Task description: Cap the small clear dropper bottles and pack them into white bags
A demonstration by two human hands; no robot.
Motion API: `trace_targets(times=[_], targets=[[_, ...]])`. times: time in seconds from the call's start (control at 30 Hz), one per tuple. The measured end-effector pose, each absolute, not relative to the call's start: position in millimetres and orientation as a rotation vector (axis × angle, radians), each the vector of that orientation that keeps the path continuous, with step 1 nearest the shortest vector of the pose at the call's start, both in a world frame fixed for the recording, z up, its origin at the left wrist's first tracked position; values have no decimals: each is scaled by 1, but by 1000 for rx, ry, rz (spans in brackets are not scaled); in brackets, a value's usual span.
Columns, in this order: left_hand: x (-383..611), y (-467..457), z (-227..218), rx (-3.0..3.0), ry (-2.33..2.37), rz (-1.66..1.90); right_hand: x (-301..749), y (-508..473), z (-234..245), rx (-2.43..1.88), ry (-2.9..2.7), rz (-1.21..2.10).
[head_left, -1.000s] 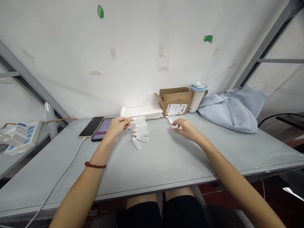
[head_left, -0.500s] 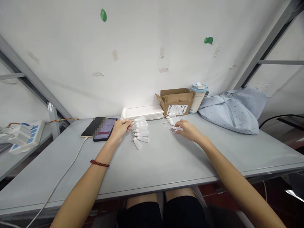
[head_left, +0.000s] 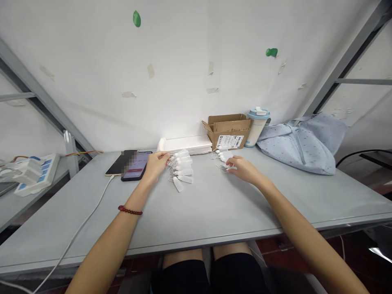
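Observation:
Small translucent plastic tags [head_left: 184, 172], each with a white neck and a thin string loop, lie fanned in a column left of the table's middle. My left hand [head_left: 157, 164] is closed in a pinch at the string end of the topmost tags. Its fingertips appear to grip a string loop, partly hidden by the fingers. My right hand [head_left: 241, 168] pinches another translucent tag [head_left: 232, 167] low over the table, with its string trailing left. Just beyond that hand lies a smaller group of the same tags [head_left: 225, 155].
Along the wall stand a stack of white sheets [head_left: 186, 143], an open cardboard box [head_left: 229, 131] and a blue-lidded cup [head_left: 256, 128]. A light blue cloth bag [head_left: 295, 145] lies at right. Two phones [head_left: 121, 163] and a white cable [head_left: 88, 222] are at left, beside a power strip [head_left: 39, 175].
Both hands stay at almost the same places, still pinching. The whole view has shifted slightly; no tag has clearly moved on the table.

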State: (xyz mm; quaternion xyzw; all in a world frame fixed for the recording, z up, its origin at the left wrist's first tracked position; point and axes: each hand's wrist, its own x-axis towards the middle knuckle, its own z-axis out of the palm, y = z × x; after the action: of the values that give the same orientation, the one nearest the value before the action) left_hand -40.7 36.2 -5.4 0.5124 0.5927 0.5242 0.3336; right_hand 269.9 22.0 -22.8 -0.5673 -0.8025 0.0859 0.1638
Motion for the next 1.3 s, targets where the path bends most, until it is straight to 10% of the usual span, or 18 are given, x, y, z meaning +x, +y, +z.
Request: trace_targets(times=[1.3], targets=[[-1,9,-12,1874,1438,1095,268,14,-22,-1751,-2425,541]])
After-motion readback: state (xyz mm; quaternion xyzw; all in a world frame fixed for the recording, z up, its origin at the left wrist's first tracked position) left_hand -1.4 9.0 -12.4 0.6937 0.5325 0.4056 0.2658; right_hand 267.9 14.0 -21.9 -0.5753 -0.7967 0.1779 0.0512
